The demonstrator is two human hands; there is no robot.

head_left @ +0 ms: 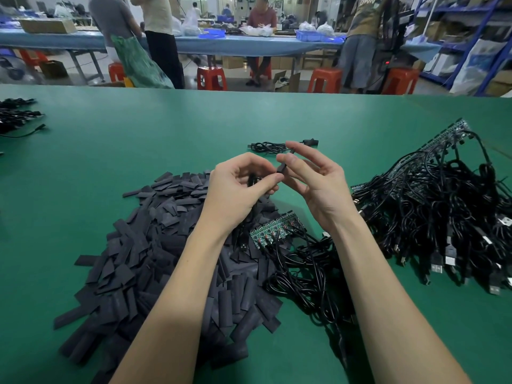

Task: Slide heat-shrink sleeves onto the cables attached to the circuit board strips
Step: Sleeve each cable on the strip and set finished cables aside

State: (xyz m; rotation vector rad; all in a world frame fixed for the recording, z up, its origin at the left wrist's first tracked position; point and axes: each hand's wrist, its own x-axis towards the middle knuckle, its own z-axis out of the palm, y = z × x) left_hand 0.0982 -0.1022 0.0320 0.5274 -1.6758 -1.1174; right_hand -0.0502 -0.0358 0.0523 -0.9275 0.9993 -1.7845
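Observation:
Above the green table, my left hand (240, 184) pinches a black cable (252, 180) that drops toward the green circuit board strip (274, 229) below. My right hand (313, 178) pinches a flat black heat-shrink sleeve (282, 165) between thumb and forefinger, its other fingers spread. The sleeve's lower end meets my left fingertips; I cannot tell whether the cable is inside it. A large heap of black sleeves (155, 245) lies under my left forearm. More cables (307, 273) run from the strip toward me.
A big tangle of black USB cables on board strips (432, 206) fills the right side. One coiled cable (271, 147) lies beyond my hands, and more cables (16, 115) sit at the far left. People work at a blue table (249, 42) behind.

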